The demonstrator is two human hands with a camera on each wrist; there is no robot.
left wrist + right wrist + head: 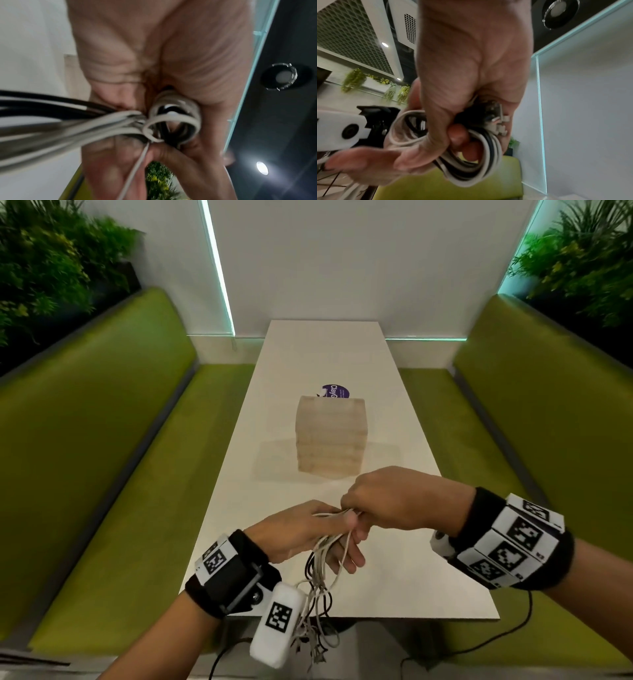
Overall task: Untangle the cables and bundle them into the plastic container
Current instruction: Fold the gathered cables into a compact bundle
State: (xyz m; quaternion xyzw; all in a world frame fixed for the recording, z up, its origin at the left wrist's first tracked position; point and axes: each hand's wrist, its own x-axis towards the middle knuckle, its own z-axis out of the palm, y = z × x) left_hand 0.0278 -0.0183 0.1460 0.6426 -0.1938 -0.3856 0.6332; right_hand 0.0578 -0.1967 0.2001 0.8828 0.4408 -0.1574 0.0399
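Nearest the viewer, loose ends of the cables [317, 604], white and black strands mixed, hang below the near edge of the white table [404, 587], beside the white marker block strapped to the left wrist. Above them, the left hand [298, 534] lies palm inward with its thumb pressed over the strands and its lower fingers loosely extended beneath; the left wrist view shows several white and black strands running across its palm into a small coiled loop [171, 125] gripped at the fingers. The right hand [387, 498], touching the left at the knuckles, is clenched around the same bundle; in the right wrist view its thumb and fingers [458, 134] curl round a coil of white and dark cable [481, 166], with a cluster of connector ends [498, 121] showing at the top of the fist. Both hands are held over the near part of the table, the bundle between them and off its surface. Farther along the table, well apart from the hands, stands the plastic container [330, 436], a translucent ribbed upright box. Just behind it a purple round label [335, 392] shows, partly hidden. Green upholstered benches [120, 440] flank the table on 2 sides, with foliage [44, 261] above their backs.
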